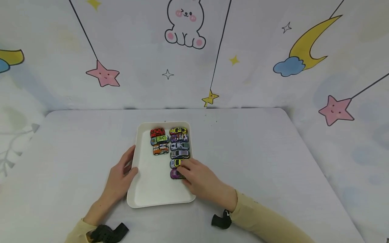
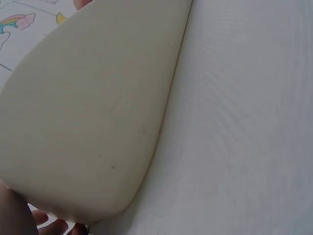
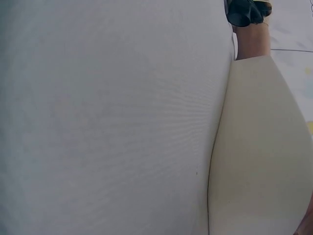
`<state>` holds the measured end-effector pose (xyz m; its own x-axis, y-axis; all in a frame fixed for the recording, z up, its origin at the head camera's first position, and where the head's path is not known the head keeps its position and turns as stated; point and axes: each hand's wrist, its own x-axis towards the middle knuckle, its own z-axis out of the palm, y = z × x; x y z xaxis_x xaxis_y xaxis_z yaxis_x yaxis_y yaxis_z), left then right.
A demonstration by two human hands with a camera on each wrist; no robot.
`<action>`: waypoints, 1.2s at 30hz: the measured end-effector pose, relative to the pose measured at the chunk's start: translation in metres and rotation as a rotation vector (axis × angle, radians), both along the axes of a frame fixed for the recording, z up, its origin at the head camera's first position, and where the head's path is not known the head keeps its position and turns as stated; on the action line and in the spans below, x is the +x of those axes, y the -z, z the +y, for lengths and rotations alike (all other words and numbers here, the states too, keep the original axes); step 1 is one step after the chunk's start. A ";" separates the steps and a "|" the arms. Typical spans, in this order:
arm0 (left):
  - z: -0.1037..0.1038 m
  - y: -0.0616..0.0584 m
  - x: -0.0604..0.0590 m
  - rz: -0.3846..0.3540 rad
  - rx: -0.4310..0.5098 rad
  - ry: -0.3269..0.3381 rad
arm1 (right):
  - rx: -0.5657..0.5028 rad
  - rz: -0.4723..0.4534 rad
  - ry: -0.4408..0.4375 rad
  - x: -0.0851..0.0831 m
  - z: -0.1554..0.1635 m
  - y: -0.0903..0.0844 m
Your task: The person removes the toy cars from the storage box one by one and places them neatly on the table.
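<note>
A white rectangular tray [image 1: 152, 192] lies on the table with small toy cars in two columns. My left hand [image 1: 118, 179] is at its left side, thumb and fingertips touching the rim and outer wall. In the left wrist view, fingers [image 2: 54, 227] show low beside the tray's end. At the tray's right side, my right hand [image 1: 206, 182] pinches a purple toy car [image 1: 175, 174] at the lower end of the right column. Its fingers partly cover that car and the yellow-and-blue car [image 1: 174, 163] just above it.
Farther up the right column are a grey car [image 1: 180, 154], a pale blue car [image 1: 179, 146], a purple-and-white car [image 1: 179, 138] and a yellow car [image 1: 178, 131]. The left column has a red car [image 1: 157, 132], a green car [image 1: 159, 140] and an orange car [image 1: 160, 149].
</note>
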<state>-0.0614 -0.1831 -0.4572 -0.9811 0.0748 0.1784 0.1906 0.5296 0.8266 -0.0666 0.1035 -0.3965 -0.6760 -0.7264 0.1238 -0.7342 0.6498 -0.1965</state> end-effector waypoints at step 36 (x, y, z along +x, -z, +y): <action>0.000 -0.001 0.000 0.027 0.017 0.010 | -0.210 -0.054 -0.094 -0.026 0.019 -0.012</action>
